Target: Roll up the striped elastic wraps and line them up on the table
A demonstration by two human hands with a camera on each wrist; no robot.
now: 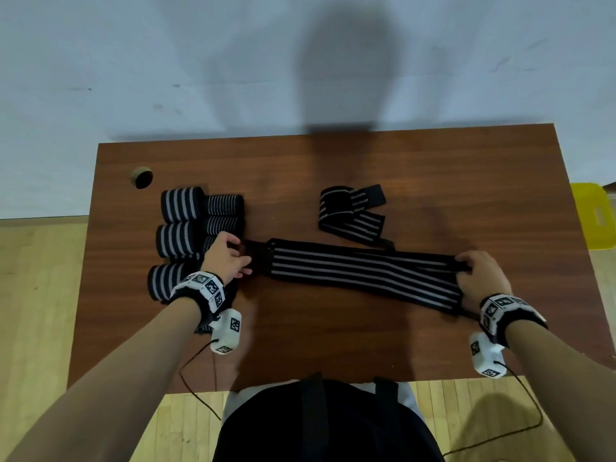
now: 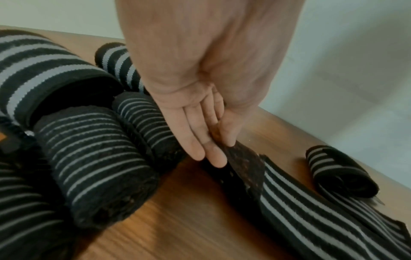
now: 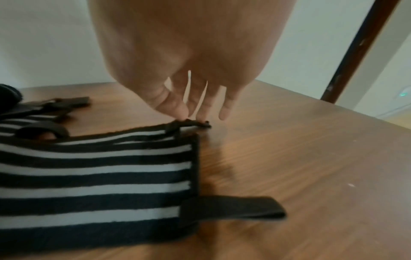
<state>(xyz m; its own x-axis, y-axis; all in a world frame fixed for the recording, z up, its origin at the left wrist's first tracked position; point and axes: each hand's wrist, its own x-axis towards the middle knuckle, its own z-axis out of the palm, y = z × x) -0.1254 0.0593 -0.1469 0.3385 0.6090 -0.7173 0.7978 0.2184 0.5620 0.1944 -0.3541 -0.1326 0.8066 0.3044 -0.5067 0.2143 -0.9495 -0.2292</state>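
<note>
Now both hands pinch 1 wrap (image 1: 363, 273) flat, left hand (image 1: 226, 258) on its strap end beside the rolls (image 1: 186, 228), right hand (image 1: 480, 278) on the far corner, likely to straighten it for rolling.

The head camera looks steeply down over the brown wooden table (image 1: 333, 345) from its near edge. Each wrist camera sits low and close, facing along its hand toward the far wall. All three share the flat black white-striped elastic wrap (image 1: 363, 273) (image 2: 311, 211) (image 3: 95, 176).
</note>
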